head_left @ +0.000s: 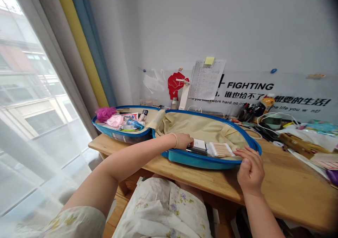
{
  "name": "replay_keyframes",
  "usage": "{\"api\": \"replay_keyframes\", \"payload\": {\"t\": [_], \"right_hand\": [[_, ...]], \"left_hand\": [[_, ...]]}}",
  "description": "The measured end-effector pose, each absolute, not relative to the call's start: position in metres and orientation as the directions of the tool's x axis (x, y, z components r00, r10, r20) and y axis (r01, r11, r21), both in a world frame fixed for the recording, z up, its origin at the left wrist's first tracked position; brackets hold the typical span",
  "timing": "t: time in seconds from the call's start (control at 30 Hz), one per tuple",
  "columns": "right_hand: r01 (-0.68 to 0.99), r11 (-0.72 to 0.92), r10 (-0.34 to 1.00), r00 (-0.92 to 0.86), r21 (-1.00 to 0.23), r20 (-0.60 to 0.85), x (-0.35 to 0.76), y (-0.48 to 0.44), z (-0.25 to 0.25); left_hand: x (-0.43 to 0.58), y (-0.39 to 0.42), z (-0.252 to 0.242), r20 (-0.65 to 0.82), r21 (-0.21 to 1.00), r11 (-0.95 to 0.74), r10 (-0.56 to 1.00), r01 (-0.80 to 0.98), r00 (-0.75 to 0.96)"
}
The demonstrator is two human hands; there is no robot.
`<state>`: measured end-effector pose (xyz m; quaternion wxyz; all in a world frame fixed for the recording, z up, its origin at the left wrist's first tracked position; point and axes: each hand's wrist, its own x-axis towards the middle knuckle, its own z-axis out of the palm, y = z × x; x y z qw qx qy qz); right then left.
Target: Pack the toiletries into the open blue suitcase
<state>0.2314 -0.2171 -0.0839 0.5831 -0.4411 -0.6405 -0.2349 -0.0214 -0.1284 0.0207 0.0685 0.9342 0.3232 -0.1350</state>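
Note:
An open blue suitcase [204, 163] with a beige lining lies spread on the wooden desk. My left hand [184, 141] reaches into its right half, fingers closed at the left end of a small white box [200, 144]. A dark flat item [198, 151] lies against the near wall, just below that box. To the right, a clear pack of cotton swabs [221, 149] rests along the same wall. My right hand [252, 169] is over the near right rim, its fingers stretched out and their tips by the swab pack's right end. That hand holds nothing.
The suitcase's left half holds a purple bath puff [105, 114], a pink pouch [115, 120] and a blue bottle [135, 123]. Pens [245, 112], a cable and a brown pouch [301, 142] crowd the desk's right side. A white lamp [184, 96] stands behind the suitcase.

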Motion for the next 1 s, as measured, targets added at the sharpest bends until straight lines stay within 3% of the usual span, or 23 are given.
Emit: {"api": "replay_keyframes", "payload": {"t": [0.17,0.27,0.37,0.43,0.67,1.0], "right_hand": [[0.837,0.511,0.274,0.059,-0.197,0.960,0.232,-0.216,-0.085],[0.833,0.516,0.274,0.060,-0.200,0.960,0.232,-0.215,-0.085],[0.830,0.525,0.261,0.053,-0.188,0.964,0.232,-0.215,-0.084],[0.831,0.523,0.260,0.053,-0.187,0.964,0.231,-0.216,-0.084],[0.829,0.520,0.287,0.061,-0.209,0.956,0.230,-0.217,-0.083],[0.833,0.516,0.271,0.065,-0.202,0.960,0.229,-0.217,-0.083]], "left_hand": [[-0.022,-0.132,0.022,-0.283,0.033,-0.775,0.598,0.631,0.750],[-0.036,-0.131,0.034,-0.145,0.062,-0.768,0.625,0.637,0.767],[-0.072,-0.117,0.052,0.021,0.045,-0.632,0.775,0.774,0.631],[-0.106,-0.101,0.061,0.046,0.003,-0.492,0.870,0.871,0.491],[-0.216,-0.062,0.050,-0.105,-0.111,-0.174,0.981,0.978,0.163],[-0.244,-0.048,0.023,-0.169,-0.115,-0.172,0.974,0.978,0.151]]}}
